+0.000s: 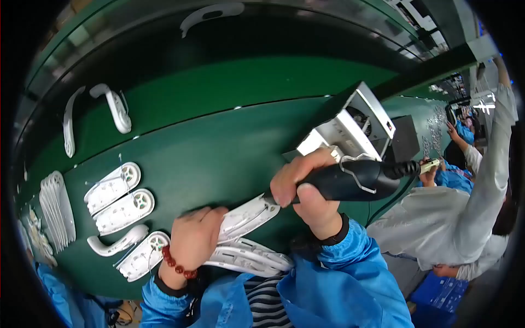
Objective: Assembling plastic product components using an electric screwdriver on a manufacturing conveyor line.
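Right at the body:
Sleeves: blue jacket cuffs, both forearms come in from the lower edge; red bead bracelet [176, 266] on the L wrist.
L hand [195, 236]: flat, fingers together, pressing down on the near end of the white plastic shell [249, 217]. Looks like a steadying hold so the part won't slide on the mat; not wrapped round it.
White plastic shell: long curved piece, lies on the mat btw the two hands, on top of more curved white pieces [249, 257] piled just below it.
R hand [306, 188]: fist clamped round the black electric screwdriver [350, 180], thumb over the barrel. Tool held nearly level, tip end pointing left to the shell's far end; can't tell if the bit touches, hand hides it.
Wire clip: metal hanger loop on the tool body, cable runs off right.
Mid bench, L side: finished-looking white housings w/ round wheel ends [117, 199] laid in a row, apart from the work spot; stack of thin white pieces [56, 210] by the edge.
Green mat [219, 142]: covers the bench.
Grey fan box [355, 128]: stands just behind the R hand, facing the work spot.
Far: two curved handles [112, 106] well apart on the mat; one more part [210, 13] on the belt beyond.
R side: other workers in grey and blue, their hands at their own station.
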Motion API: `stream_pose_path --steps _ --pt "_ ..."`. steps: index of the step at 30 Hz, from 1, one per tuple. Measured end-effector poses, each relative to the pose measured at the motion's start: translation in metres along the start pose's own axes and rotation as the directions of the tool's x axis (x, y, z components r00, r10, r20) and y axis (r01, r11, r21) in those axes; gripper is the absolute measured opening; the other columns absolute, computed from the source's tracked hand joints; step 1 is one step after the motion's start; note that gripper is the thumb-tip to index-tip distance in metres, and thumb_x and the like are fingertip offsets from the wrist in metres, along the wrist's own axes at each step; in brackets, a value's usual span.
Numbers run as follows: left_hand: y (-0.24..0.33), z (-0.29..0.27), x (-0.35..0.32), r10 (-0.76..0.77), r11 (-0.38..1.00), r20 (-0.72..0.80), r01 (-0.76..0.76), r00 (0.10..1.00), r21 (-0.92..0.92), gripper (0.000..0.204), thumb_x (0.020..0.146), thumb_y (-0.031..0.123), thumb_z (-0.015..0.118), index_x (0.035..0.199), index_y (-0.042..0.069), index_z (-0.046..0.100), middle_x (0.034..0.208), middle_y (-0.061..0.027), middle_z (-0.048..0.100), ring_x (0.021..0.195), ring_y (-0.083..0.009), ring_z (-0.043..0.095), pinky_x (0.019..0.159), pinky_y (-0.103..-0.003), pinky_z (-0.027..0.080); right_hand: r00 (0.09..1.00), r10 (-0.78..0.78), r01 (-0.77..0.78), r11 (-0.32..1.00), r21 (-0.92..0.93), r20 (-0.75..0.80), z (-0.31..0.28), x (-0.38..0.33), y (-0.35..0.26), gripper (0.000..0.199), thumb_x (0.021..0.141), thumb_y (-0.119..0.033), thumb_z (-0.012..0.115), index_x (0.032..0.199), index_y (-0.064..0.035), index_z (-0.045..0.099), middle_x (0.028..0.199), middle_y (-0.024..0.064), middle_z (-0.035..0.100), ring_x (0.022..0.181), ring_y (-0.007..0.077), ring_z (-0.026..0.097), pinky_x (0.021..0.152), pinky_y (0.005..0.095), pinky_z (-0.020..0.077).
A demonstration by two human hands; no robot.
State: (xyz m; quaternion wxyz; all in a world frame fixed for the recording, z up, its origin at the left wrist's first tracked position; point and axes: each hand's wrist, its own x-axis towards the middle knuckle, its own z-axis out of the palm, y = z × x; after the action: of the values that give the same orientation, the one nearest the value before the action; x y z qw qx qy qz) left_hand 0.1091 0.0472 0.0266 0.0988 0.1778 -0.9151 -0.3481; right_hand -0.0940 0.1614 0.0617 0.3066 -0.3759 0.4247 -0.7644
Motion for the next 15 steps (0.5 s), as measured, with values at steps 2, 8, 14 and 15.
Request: stream_pose_path --steps 2,8,14,15 --pt "0.005 0.0 -0.008 -0.069 0.997 0.032 0.068 0.997 0.03 0.016 0.084 0.002 0.057 0.098 0.003 0.065 0.08 -0.0163 0.064 0.072 -0.0374 0.063 0.064 -0.045 0.05 0.991 -0.135 0.136 0.981 0.138 -0.011 -0.002 -0.002 -0.016 0.026 0.089 -0.019 0.068 0.097 -0.0046 0.048 0.069 0.0072 0.056 0.056 0.0168 0.053 0.054 0.0319 0.0466" --pt "0.008 -0.018 -0.013 -0.144 0.989 0.218 0.15 0.965 -0.013 0.015 0.086 0.005 0.059 0.1 0.005 0.064 0.084 -0.0202 0.066 0.074 -0.0396 0.064 0.065 -0.047 0.05 0.935 -0.33 0.313 0.941 -0.131 -0.134 -0.052 0.0 -0.08 0.03 0.094 -0.034 0.058 0.099 -0.0086 0.044 0.069 0.0048 0.053 0.053 0.0159 0.049 0.053 0.0318 0.0438" --pt "-0.003 -0.013 -0.004 -0.064 0.998 0.089 0.064 0.994 0.007 0.016 0.086 0.004 0.059 0.1 0.004 0.066 0.082 -0.0187 0.065 0.072 -0.039 0.063 0.063 -0.043 0.05 0.94 -0.321 0.295 0.935 -0.199 -0.116 -0.055 0.0 -0.073 0.031 0.093 -0.032 0.062 0.101 -0.0076 0.044 0.069 0.0061 0.052 0.055 0.017 0.051 0.055 0.034 0.045" --pt "-0.003 -0.013 -0.003 -0.049 0.999 0.081 0.049 0.996 -0.009 0.017 0.086 0.002 0.059 0.101 0.003 0.067 0.082 -0.0177 0.065 0.071 -0.0387 0.062 0.063 -0.042 0.05 0.94 -0.324 0.297 0.933 -0.203 -0.111 -0.055 0.002 -0.071 0.03 0.094 -0.03 0.061 0.101 -0.0071 0.044 0.068 0.0063 0.052 0.055 0.0171 0.051 0.055 0.0344 0.0454"
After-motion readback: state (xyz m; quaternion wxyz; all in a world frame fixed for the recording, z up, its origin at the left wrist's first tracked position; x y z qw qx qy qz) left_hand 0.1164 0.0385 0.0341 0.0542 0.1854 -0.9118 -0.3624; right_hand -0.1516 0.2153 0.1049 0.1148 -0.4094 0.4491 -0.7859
